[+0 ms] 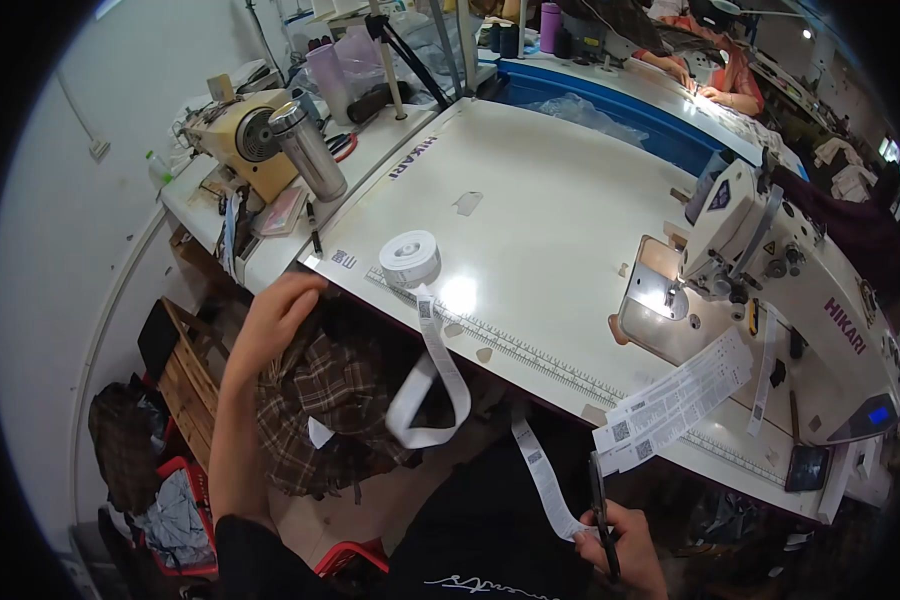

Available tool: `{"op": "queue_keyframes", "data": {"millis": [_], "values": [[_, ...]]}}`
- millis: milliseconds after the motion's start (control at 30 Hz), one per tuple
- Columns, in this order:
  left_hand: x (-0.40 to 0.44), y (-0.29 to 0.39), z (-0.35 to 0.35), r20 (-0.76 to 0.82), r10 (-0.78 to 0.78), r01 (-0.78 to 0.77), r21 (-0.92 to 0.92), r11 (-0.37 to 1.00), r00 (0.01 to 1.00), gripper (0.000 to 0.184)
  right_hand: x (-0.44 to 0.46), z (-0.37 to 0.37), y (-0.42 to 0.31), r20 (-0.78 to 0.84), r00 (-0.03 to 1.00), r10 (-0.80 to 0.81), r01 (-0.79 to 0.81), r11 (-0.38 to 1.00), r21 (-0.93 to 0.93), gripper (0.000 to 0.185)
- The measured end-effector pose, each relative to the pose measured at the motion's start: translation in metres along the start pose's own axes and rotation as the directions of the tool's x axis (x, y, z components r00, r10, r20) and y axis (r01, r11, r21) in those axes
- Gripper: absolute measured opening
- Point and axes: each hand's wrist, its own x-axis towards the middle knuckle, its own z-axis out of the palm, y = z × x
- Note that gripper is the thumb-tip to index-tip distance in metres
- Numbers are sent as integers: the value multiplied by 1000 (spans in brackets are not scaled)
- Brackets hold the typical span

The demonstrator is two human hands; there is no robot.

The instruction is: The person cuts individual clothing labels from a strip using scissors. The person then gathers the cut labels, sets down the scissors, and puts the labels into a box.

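My right hand (630, 550) is closed around black scissors (600, 505), whose blades point up toward the table's front edge. The end of a white printed label strip (537, 465) is at the fingers of that hand. At the table's left front corner is my left hand (282, 312), fingers loosely stretched, with nothing visible in it. On the table stands a label roll (410, 257), its strip looping down over the edge. Several cut label strips (675, 400) lie fanned on the front edge, just above the scissors.
A HIKARI sewing machine (820, 310) occupies the right side of the table. A ruler tape (530, 350) runs along the front edge, with a phone (808, 468) at the right. Plaid fabric (320, 410) hangs below left. A steel flask (308, 150) stands back left. Another person (730, 70) sews behind.
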Motion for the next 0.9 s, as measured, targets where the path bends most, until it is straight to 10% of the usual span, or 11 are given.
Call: {"op": "queue_keyframes", "data": {"millis": [133, 467, 600, 733, 900], "values": [[42, -67, 43, -239, 40, 85, 488, 869, 970, 28, -1, 10, -4, -46, 998, -41, 38, 996, -80, 17], [96, -151, 39, -367, 3, 258, 659, 706, 930, 30, 14, 18, -19, -80, 996, 25, -36, 990, -139, 16], [115, -161, 35, -382, -72, 301, 583, 755, 921, 32, 16, 23, -21, -64, 997, 30, -38, 992, -116, 16], [102, -136, 44, -530, 168, 185, 548, 816, 831, 26, 15, 22, -20, -64, 997, 52, -60, 990, -129, 16], [57, -32, 68, -368, -24, 10, -40, 999, 930, 26, 14, 23, -15, -50, 999, 16, -22, 992, -124, 17]]}}
